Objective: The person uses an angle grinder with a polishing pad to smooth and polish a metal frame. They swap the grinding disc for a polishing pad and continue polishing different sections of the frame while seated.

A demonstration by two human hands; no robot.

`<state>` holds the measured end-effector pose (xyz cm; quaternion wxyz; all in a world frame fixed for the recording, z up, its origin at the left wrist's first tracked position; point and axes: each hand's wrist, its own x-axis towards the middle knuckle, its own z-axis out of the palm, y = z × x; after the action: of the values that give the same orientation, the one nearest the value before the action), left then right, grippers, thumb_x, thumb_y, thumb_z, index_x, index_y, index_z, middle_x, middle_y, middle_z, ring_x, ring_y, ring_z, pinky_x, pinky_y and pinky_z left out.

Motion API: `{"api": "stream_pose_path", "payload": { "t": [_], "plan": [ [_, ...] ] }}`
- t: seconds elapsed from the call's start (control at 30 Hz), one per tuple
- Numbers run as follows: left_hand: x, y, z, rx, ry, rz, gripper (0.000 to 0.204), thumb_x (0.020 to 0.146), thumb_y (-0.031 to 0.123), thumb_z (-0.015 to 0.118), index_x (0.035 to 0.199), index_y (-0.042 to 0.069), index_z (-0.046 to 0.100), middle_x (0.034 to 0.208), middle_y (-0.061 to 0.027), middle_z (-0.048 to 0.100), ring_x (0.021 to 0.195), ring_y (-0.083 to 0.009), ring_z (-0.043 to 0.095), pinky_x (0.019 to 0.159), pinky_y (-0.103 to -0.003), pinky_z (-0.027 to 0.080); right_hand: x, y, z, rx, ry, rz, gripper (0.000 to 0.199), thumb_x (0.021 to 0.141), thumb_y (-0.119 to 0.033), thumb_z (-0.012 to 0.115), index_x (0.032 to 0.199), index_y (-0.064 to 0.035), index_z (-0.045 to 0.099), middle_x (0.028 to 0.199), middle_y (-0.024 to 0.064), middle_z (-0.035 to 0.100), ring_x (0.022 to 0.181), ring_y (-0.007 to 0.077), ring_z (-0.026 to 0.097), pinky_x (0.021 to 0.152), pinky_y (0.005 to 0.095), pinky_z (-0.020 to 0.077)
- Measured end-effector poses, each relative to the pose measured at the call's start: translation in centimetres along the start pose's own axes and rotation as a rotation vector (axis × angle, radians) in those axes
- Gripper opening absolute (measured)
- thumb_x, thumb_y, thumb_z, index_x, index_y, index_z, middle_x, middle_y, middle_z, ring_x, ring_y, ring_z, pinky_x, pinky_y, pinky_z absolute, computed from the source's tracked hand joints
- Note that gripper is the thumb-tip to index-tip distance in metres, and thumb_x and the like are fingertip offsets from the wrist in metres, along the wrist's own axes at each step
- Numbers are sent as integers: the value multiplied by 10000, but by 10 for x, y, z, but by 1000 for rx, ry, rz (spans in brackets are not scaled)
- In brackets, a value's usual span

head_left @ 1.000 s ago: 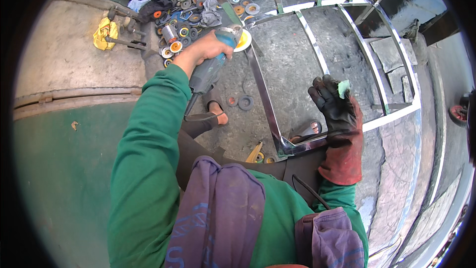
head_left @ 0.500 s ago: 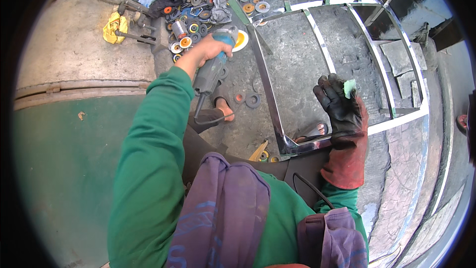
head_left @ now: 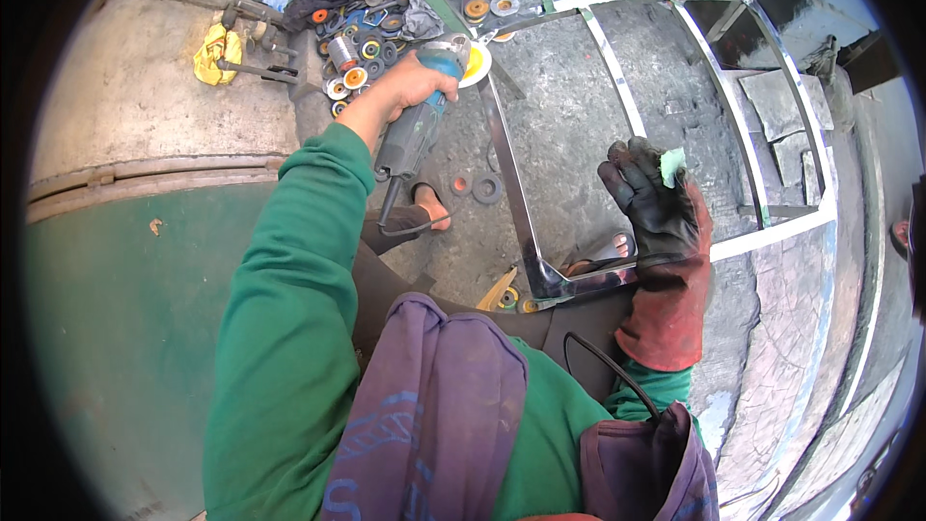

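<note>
My bare left hand (head_left: 422,87) is wrapped round a blue and dark grey angle grinder (head_left: 410,142). A white and yellow disc (head_left: 476,62) on its head lies against or just over the left bar of a shiny metal frame (head_left: 512,169); I cannot tell whether they touch. My right hand (head_left: 659,217) wears a black and red work glove, palm up. A pale green lump (head_left: 672,167) sits in it, pinched at the thumb side, and its exact kind is unclear. The gloved hand is over the frame's near bar.
Many used grinding discs (head_left: 482,10) litter the floor at the back. A yellow bag (head_left: 218,53) lies on a ledge at far left. The grinder's cord (head_left: 410,229) trails past my foot (head_left: 431,205). Flat slabs (head_left: 783,108) lie at the right.
The grinder has moved slightly forward and right, bringing its disc from beside the frame's left bar onto it in view. The gloved hand keeps its pose with the pale green lump.
</note>
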<state>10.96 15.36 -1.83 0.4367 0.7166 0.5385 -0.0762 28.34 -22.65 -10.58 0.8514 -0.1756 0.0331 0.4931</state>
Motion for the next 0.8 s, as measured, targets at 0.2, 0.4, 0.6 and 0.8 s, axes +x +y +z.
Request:
{"api": "stream_pose_path", "payload": {
  "t": [0.2,0.4,0.6,0.8],
  "plan": [
    [-14,-12,-8,30,95,8,924,633,154,868,1460,0,484,1176,-156,677,1035,-263,699,868,-417,588,0,-1,3,-42,7,-7,680,997,-388,646,1434,124,549,1536,341,529,1477,548,458,1261,735,304],
    [-18,-41,-1,-67,73,130,932,621,148,895,1427,-59,477,1210,-169,699,1099,-265,702,923,-411,583,0,-3,0,-68,-94,13,632,1012,-379,638,1412,107,581,1484,310,593,1446,528,508,1251,724,339],
    [-20,-29,-12,208,-10,135,1280,611,206,891,1632,-162,213,1353,-246,678,1211,-323,682,1031,-333,532,2,-2,4,-117,39,-4,637,1018,-400,641,1397,109,585,1483,325,585,1446,536,505,1242,727,347],
    [-24,-24,-8,308,47,261,1226,628,222,892,1626,-123,269,1334,-276,689,1235,-332,689,1050,-371,534,-1,-1,0,-34,0,-15,502,1051,-309,577,1358,86,606,1457,317,598,1441,548,499,1217,765,360]
  ]
}}
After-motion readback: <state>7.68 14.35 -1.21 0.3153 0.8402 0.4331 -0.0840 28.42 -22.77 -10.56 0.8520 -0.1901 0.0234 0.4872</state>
